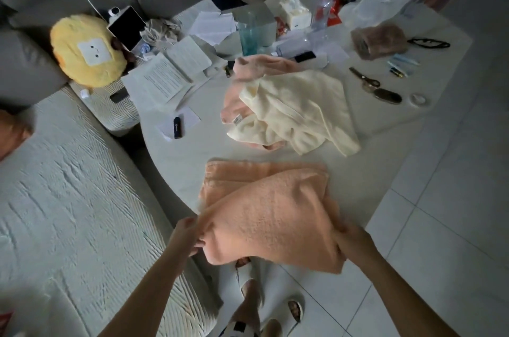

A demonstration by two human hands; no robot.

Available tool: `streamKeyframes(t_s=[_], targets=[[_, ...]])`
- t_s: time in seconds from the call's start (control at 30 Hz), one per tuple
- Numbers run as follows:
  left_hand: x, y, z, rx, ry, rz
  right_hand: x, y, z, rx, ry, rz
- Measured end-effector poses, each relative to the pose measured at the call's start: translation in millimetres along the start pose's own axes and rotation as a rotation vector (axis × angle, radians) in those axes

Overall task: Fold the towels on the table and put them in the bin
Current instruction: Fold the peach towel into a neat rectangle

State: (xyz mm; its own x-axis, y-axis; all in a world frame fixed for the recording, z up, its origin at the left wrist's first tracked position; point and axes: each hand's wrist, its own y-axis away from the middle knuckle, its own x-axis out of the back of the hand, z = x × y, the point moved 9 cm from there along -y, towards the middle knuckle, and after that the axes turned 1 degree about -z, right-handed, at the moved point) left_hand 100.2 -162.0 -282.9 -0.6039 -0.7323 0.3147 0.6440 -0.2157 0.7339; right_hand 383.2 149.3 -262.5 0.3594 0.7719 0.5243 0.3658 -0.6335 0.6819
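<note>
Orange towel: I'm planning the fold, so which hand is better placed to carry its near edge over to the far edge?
Probably neither alone: left hand and right hand each grip one near corner of the orange towel.

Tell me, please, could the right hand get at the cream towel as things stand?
Probably not yet: the right hand grips the orange towel; nothing lies between it and the cream towel.

Three towels: one orange towel [264, 212], one cream towel [297, 113], one pink towel [248, 69]; one scissors [365, 80].
</note>
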Motion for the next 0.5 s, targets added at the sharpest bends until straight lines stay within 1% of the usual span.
streamKeyframes(t_s=[0.1,0.13,0.2,0.27,0.33,0.4,0.5], targets=[[16.4,-20.2,34.0,-0.141,-0.185,0.181,9.6,-11.7,-45.9,0.137,-0.028,0.168],[18.9,-25.9,46.1,-0.177,-0.236,0.21,12.0,-16.1,-59.3,0.161,-0.028,0.216],[13.5,-39.2,66.0,-0.233,-0.333,0.184,11.0,-23.7,-79.9,0.166,-0.012,0.267],[4.9,-49.3,81.7,-0.26,-0.421,0.162,1.0,-32.3,-89.8,0.155,-0.099,0.246],[-1.3,-55.1,93.3,-0.299,-0.464,0.17,-5.1,-39.4,-93.1,0.113,-0.158,0.257],[-8.0,-57.5,101.5,-0.335,-0.465,0.144,-5.6,-46.1,-92.8,0.032,-0.096,0.284],[-12.0,-51.4,118.5,-0.423,-0.323,0.081,-6.4,-55.4,-86.2,-0.122,-0.006,0.292]])
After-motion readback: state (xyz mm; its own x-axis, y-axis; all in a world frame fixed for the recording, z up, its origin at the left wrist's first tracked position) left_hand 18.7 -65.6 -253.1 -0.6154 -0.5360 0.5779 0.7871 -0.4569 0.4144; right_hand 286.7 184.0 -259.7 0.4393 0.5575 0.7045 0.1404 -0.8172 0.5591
